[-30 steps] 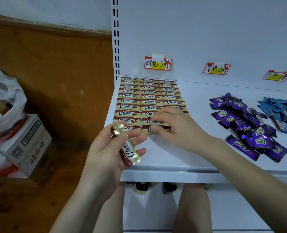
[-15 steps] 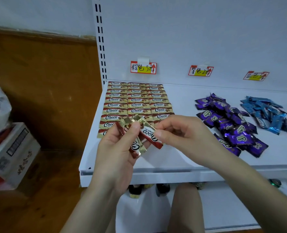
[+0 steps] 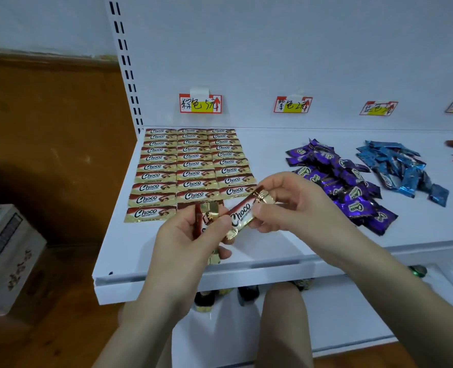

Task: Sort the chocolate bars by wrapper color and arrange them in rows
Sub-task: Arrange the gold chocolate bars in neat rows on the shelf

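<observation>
White shelf at mid-frame — right hand pinches a gold Choco bar; left hand grips other gold bars beside it.

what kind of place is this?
Probably a small shop, or a mock-up: white retail shelf with slotted upright, handwritten price tags on the back panel, Choco bars in rows below.

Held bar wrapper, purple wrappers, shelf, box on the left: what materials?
Held bar wrapper: metallised foil film, probably; glossy gold, glints, crimped end. Purple wrappers: same shiny film, crinkled. Shelf: likely painted sheet metal; smooth white, folded front lip. Box: printed cardboard, matte.
</observation>
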A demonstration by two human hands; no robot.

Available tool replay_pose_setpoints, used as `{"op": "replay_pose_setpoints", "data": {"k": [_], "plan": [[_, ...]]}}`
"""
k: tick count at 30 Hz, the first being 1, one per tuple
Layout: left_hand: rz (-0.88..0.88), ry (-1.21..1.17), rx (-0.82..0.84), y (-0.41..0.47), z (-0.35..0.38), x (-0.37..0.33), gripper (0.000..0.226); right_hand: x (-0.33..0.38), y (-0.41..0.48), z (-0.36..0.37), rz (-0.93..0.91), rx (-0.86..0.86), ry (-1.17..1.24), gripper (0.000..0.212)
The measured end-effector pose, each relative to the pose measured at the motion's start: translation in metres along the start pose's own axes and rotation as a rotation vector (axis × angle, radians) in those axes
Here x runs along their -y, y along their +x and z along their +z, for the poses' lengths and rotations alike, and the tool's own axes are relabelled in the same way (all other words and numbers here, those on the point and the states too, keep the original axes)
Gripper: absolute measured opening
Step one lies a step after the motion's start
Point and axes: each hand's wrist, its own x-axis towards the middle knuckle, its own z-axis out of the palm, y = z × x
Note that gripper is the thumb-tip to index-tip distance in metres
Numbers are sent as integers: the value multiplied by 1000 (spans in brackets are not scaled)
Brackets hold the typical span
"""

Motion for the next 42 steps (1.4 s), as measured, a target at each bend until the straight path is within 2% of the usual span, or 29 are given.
{"op": "replay_pose_setpoints", "data": {"k": [4,8,10,12,15,17,22,26,36,42], "plan": [[-27,-4,43,4,3,-4,16,-8,0,-14,-447,80,-538,32],[-48,-27,64,8,6,-2,11,-16,6,-21,-566,164,-658,32],[-95,-87,31,9,6,0,15,-19,12,-28,-565,147,-714,32],[-128,-156,-12,10,2,2,19,-21,22,-36,-472,93,-756,30],[-79,-166,-63,10,-6,5,17,-24,39,-43,-347,36,-809,24],[-43,-168,-75,9,-10,6,14,-24,46,-38,-327,53,-851,23],[-19,-173,-100,9,-14,8,24,-30,53,-29,-346,173,-932,19],[-56,-232,-119,10,-14,6,14,-43,52,-32,-409,134,-923,20],[-81,-271,-204,5,-13,7,17,-52,45,-23,-482,138,-985,26],[-96,-278,-197,7,-13,7,14,-53,45,-22,-488,126,-1012,27]]}}
